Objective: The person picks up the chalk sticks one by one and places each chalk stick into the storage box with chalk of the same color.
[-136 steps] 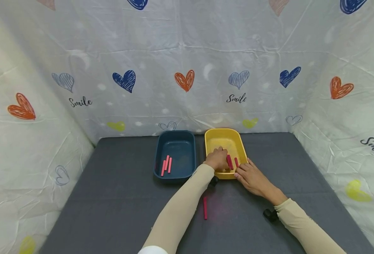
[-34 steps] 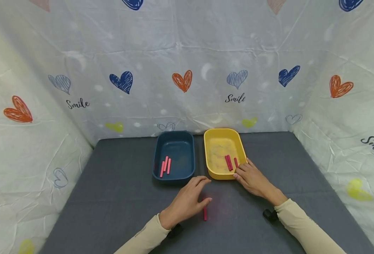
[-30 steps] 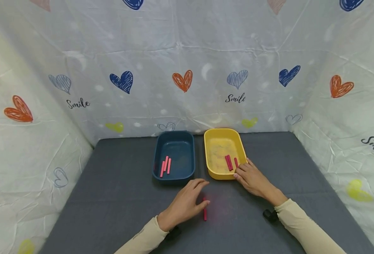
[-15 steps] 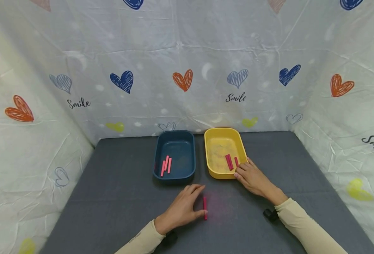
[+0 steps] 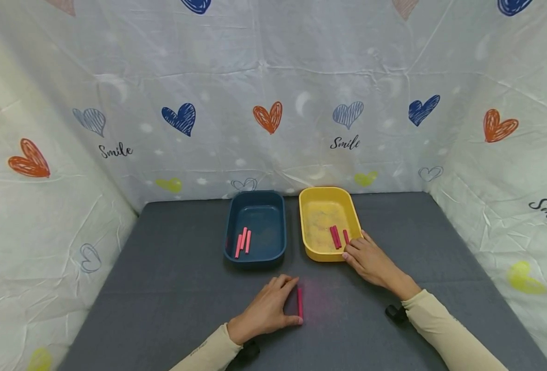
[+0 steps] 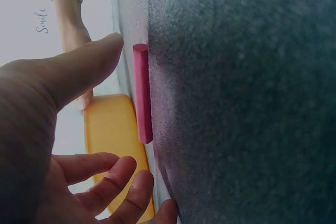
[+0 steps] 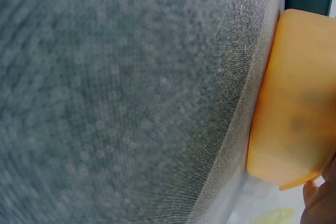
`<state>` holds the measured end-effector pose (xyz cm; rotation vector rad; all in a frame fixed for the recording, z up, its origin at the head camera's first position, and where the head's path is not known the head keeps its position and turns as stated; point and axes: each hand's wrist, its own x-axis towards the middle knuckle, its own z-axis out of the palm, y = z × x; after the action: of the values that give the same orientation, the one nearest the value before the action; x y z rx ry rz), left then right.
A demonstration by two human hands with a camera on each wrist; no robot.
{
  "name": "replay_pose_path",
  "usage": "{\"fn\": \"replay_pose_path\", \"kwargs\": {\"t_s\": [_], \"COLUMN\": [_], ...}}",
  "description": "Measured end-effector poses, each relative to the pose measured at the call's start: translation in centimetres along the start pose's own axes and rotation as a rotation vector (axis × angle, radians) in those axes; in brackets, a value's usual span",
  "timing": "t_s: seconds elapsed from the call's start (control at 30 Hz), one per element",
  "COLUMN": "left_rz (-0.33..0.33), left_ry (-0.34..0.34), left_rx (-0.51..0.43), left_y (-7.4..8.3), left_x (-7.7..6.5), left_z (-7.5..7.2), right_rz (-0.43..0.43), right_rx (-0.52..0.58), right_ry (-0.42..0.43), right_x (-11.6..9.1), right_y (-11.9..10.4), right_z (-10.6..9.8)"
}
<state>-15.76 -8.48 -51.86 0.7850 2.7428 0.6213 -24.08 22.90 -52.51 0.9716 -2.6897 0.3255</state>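
A dark pink chalk stick (image 5: 300,303) lies on the grey cloth, a smudge of pink dust beside it. My left hand (image 5: 265,311) is spread at its left side, thumb by the near end and fingertips by the far end. In the left wrist view the thumb (image 6: 92,66) and fingers stand wide apart, with the chalk stick (image 6: 142,95) beyond them. My right hand (image 5: 369,262) holds the near right corner of the yellow tray (image 5: 321,256), fingers over the rim and thumb at the front wall. Several dark pink chalk sticks (image 5: 335,237) lie inside that tray.
Left of the yellow tray stands a dark blue tray (image 5: 266,260) with lighter pink chalk sticks (image 5: 243,240) in it. Both trays are near the table's back edge, before a white curtain (image 5: 227,154) printed with hearts.
My left hand has left the yellow tray, come back toward me and lowered beside the loose chalk stick. The right hand stays at the tray corner.
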Motion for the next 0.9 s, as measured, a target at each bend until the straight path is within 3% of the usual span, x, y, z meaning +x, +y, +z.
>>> {"fn": "replay_pose_path", "kwargs": {"t_s": [0.47,0.9], "left_rz": [0.006,0.027], "left_ry": [-0.004,0.028], "left_rx": [0.077,0.063], "left_y": [0.06,-0.09], "left_x": [0.12,-0.04], "left_z": [0.66,0.79], "right_rz": [0.017,0.001], "right_rx": [0.007,0.019], "right_ry": [-0.014,0.006], "right_x": [0.0,-0.01], "right_y": [-0.12,-0.32], "right_z": [-0.03,-0.25]}}
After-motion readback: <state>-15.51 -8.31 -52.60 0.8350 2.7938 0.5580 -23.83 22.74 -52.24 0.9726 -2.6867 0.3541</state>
